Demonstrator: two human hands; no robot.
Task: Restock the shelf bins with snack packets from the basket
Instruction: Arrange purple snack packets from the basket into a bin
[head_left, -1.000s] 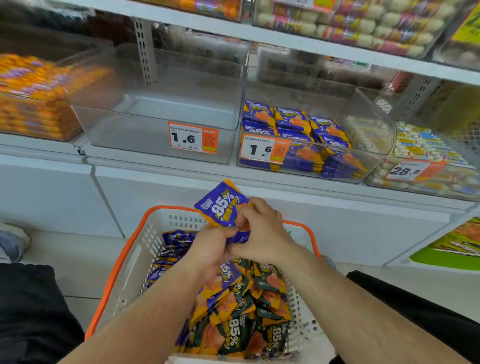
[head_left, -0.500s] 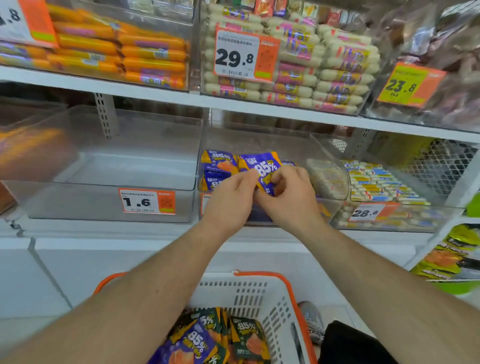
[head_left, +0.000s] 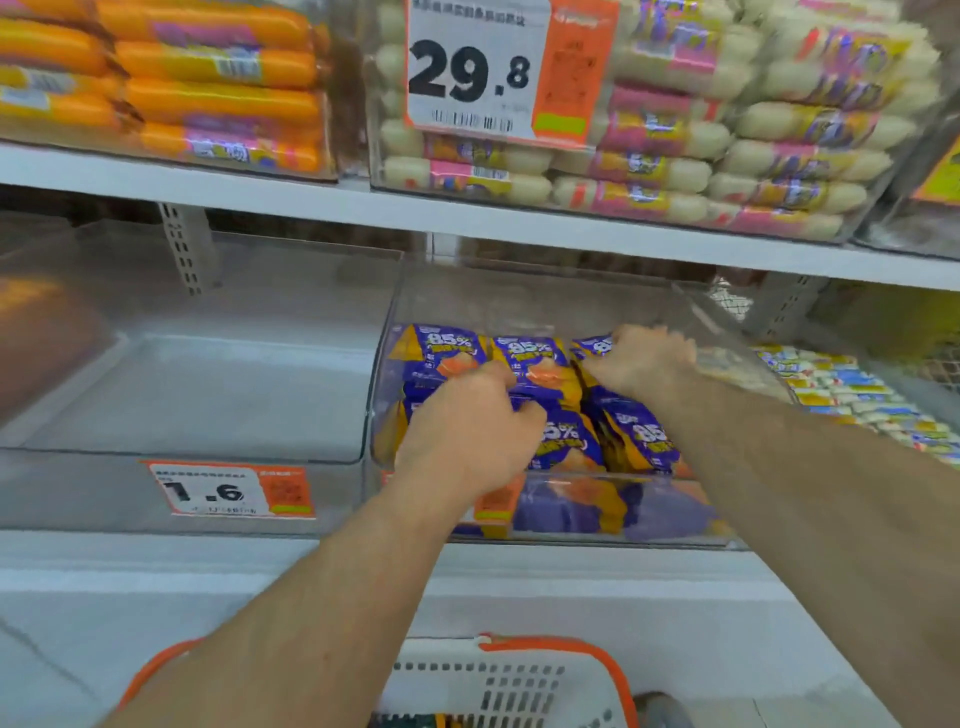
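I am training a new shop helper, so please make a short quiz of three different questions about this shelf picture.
1. True or false: both hands are inside the clear bin that holds the purple snack packets.
2. Which price tag is on the bin to the left of that one? A) 29.8 B) 1.6 C) 23.8
3. Fill in: the basket below the shelf has an ______ rim.

Key
1. True: the left hand and the right hand are both among the packets.
2. B, the 1.6 tag on the bin without packets.
3. orange
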